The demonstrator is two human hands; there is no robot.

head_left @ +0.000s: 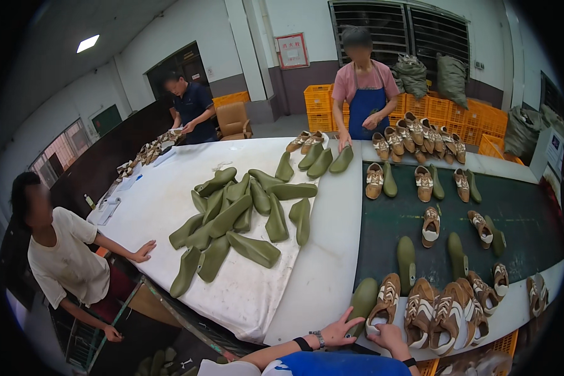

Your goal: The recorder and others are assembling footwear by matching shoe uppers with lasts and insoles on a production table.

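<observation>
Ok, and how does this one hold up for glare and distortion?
Head view: edges of the white table bow, black surrounds the picture; head view: the ceiling lamp is washed out to white; head view: green lasts, left hand and right hand read clearly enough.

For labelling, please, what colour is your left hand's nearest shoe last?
Shoe last: olive green, head view.

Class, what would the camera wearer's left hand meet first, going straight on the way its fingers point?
The green last, which the left hand seems to be touching at its near end, though depth is unclear.
</observation>
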